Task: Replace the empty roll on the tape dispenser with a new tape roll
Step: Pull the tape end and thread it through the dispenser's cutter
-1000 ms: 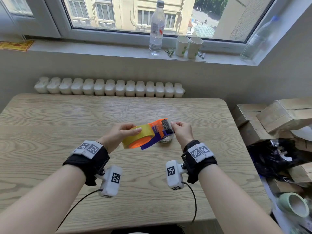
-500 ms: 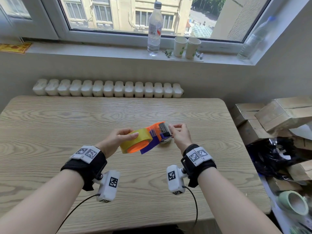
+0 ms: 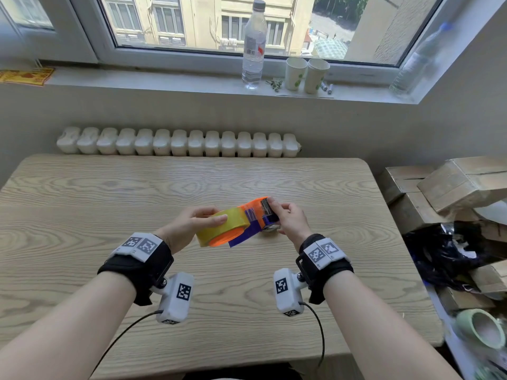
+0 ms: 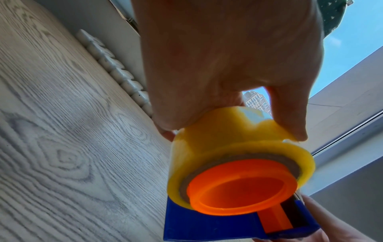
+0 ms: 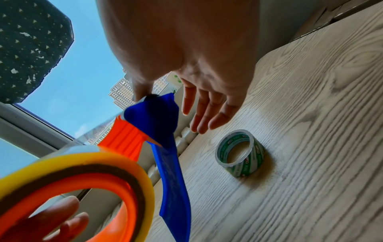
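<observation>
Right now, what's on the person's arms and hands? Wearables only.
Both forearms bare, no sleeves or gloves. Left hand and right hand each have a black wrist strap topped with white fiducial-marker blocks, plus a white camera pod with a square marker underneath, trailing a thin black cable.

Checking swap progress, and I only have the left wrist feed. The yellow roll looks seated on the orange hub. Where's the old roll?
Observer: The empty roll sits on the table, apart from both hands. The right wrist view shows it.
Operator: What is the right hand doing?
Observer: The right hand pinches the cutter end of the dispenser. Its other fingers are straight.
Operator: Is the dispenser resting on the table?
Observer: No. In the head view it is held above the table, and the left hand grips the yellow roll.
</observation>
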`<move>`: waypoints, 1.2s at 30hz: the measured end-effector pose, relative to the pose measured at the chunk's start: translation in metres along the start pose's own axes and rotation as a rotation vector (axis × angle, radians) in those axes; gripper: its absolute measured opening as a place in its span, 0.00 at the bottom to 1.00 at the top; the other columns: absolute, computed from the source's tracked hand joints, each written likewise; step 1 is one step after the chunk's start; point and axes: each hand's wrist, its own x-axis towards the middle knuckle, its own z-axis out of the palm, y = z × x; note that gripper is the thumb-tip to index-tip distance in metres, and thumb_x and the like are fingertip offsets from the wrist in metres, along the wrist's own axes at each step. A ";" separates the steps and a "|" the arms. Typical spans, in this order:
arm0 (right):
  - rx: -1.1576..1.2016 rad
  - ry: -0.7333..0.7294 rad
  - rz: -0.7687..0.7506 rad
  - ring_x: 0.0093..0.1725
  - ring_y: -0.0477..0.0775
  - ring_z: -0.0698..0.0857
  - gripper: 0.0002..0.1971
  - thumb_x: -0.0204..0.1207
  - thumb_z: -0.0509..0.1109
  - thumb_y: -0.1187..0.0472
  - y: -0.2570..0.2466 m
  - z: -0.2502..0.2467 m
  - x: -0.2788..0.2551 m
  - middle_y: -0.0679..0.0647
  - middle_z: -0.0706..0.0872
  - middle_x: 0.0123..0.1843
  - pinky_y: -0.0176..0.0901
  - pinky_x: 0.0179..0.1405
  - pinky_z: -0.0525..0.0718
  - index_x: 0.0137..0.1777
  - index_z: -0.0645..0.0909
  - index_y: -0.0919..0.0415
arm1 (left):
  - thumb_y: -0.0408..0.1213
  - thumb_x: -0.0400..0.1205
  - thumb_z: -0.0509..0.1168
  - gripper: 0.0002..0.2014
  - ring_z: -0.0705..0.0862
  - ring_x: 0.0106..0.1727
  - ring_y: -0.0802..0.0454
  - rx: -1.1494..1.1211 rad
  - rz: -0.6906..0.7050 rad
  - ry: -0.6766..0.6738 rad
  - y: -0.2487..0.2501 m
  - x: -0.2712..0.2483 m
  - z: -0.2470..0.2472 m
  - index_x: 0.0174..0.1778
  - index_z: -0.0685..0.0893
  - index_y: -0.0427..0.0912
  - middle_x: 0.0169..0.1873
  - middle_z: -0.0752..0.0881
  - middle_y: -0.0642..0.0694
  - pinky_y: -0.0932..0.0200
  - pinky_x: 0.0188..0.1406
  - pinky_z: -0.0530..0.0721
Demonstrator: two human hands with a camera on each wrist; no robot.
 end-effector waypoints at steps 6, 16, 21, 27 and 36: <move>0.001 -0.085 -0.019 0.38 0.57 0.76 0.24 0.66 0.71 0.38 0.000 0.007 -0.006 0.61 0.76 0.35 0.48 0.41 0.74 0.28 0.73 0.59 | 0.65 0.52 0.77 0.25 0.80 0.33 0.61 0.011 -0.001 -0.006 -0.003 0.000 0.001 0.32 0.89 0.48 0.28 0.84 0.56 0.70 0.34 0.74; 0.118 -0.058 -0.008 0.32 0.56 0.81 0.22 0.79 0.66 0.50 -0.003 0.006 -0.005 0.59 0.82 0.28 0.44 0.37 0.81 0.25 0.80 0.61 | 0.48 0.54 0.75 0.20 0.80 0.38 0.55 0.056 -0.098 0.040 0.002 0.002 -0.009 0.37 0.87 0.39 0.32 0.85 0.50 0.61 0.40 0.71; 0.068 -0.085 -0.005 0.37 0.58 0.81 0.27 0.66 0.71 0.36 -0.004 0.007 -0.007 0.62 0.82 0.34 0.49 0.43 0.79 0.35 0.82 0.64 | 0.38 0.65 0.67 0.08 0.76 0.39 0.52 0.065 -0.115 0.073 0.005 0.002 -0.004 0.35 0.83 0.39 0.33 0.81 0.46 0.60 0.40 0.69; 0.041 -0.110 -0.065 0.39 0.59 0.79 0.17 0.71 0.74 0.46 -0.001 0.008 -0.006 0.62 0.82 0.36 0.53 0.43 0.76 0.33 0.81 0.61 | 0.44 0.67 0.69 0.12 0.80 0.37 0.53 0.102 -0.097 0.086 0.004 0.005 0.001 0.39 0.84 0.39 0.35 0.83 0.45 0.73 0.31 0.77; -0.043 -0.101 -0.080 0.40 0.51 0.84 0.22 0.65 0.80 0.49 -0.004 0.008 -0.012 0.57 0.86 0.40 0.41 0.39 0.81 0.48 0.86 0.69 | 0.39 0.76 0.70 0.07 0.82 0.39 0.53 0.138 -0.104 0.064 0.005 0.006 0.002 0.44 0.84 0.39 0.39 0.84 0.43 0.70 0.34 0.79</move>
